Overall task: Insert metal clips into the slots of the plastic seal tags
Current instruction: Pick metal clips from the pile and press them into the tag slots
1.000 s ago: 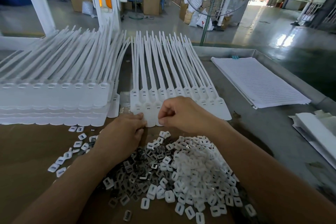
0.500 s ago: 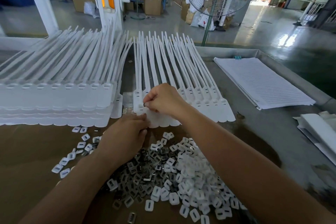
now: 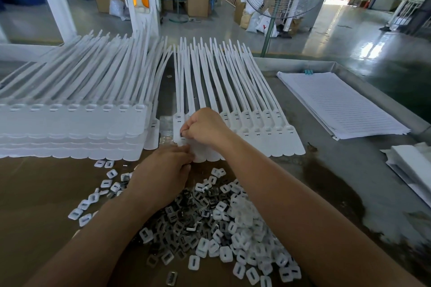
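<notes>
Seal tags (image 3: 268, 123) point straps away; right fingers (image 3: 186, 128) pinch a clip (image 3: 181, 134), left fingers (image 3: 184, 155) hold one tag.

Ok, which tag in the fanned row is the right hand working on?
The leftmost tag, next to the tall stack: the right hand pinches a clip against its head.

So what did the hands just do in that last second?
The right hand moved forward and left, from beside the left hand to the slot of the leftmost seal tag, where it pinches a small dark metal clip. The left hand stayed at that tag's near end; the clip pile did not move.
</notes>
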Demonstrator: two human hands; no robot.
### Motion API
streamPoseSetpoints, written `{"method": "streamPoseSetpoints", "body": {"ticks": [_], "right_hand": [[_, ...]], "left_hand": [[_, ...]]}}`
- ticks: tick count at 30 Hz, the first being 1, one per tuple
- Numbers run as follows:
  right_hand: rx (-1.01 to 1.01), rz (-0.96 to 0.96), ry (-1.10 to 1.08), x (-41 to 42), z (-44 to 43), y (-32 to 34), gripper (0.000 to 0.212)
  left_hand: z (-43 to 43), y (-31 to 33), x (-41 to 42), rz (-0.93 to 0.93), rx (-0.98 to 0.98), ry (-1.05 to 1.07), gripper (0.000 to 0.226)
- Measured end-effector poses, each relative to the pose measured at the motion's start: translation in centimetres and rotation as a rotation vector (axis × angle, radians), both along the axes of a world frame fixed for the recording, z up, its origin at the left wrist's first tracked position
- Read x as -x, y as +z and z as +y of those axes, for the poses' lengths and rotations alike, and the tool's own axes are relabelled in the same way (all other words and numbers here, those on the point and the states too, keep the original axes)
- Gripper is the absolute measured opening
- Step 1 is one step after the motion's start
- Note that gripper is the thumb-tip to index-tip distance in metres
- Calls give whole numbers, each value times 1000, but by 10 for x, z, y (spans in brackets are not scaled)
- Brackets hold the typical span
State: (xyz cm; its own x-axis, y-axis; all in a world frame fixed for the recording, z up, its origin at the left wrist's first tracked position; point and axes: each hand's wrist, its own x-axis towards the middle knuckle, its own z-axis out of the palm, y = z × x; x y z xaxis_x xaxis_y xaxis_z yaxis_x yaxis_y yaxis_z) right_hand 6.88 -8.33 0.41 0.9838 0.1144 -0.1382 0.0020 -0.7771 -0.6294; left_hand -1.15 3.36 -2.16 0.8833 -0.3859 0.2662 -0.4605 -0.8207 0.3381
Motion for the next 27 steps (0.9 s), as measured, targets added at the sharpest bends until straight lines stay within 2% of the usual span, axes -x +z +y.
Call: {"method": "streamPoseSetpoints", "body": {"ticks": [7,18,24,27], "right_hand": [[37,-52,-41,-6,3,-6,13],[16,-28,-83,-13,3,-4,22],[-46,28,119,3,-12,13,19],[-144,80,201,23,-26,29,6]], "left_hand": [[0,1,1,1,16,-3,26],[0,0,1,3,-1,-1,22],[-1,-1,2,4,5,16,23],[0,-2,1,13,-2,20,28]]}}
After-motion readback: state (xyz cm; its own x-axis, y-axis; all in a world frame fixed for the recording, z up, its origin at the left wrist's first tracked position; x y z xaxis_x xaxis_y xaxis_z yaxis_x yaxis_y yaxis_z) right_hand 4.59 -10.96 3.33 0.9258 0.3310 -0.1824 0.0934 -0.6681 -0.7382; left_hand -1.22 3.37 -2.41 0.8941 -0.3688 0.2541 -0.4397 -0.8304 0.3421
